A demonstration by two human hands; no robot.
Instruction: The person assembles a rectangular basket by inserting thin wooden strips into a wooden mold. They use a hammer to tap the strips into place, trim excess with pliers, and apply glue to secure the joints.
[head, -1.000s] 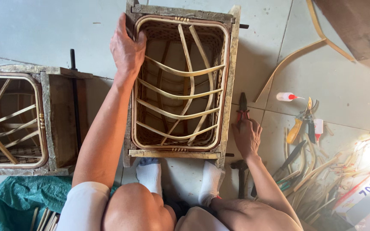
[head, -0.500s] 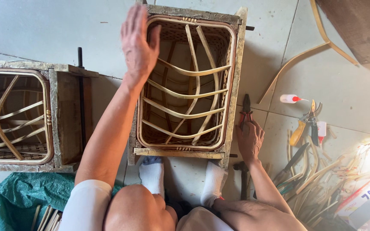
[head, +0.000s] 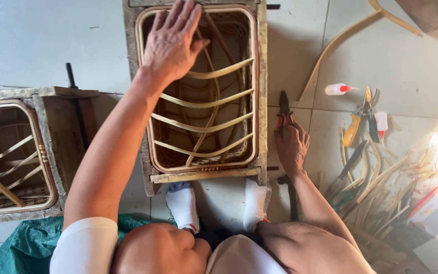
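Since the earlier frame the left hand (head: 171,45) has slid further over the rattan basket frame's (head: 201,91) top-left rim, fingers spread wide and flat on it; the right hand (head: 291,147) stays on the floor beside the frame, fingers curled around red-handled pliers (head: 284,109).

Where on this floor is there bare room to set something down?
Bare tile lies at the upper left, above the second frame and left of the rattan frame under the left hand. Crowded: right of the right hand on pliers, among pruners, glue bottle and cane offcuts.
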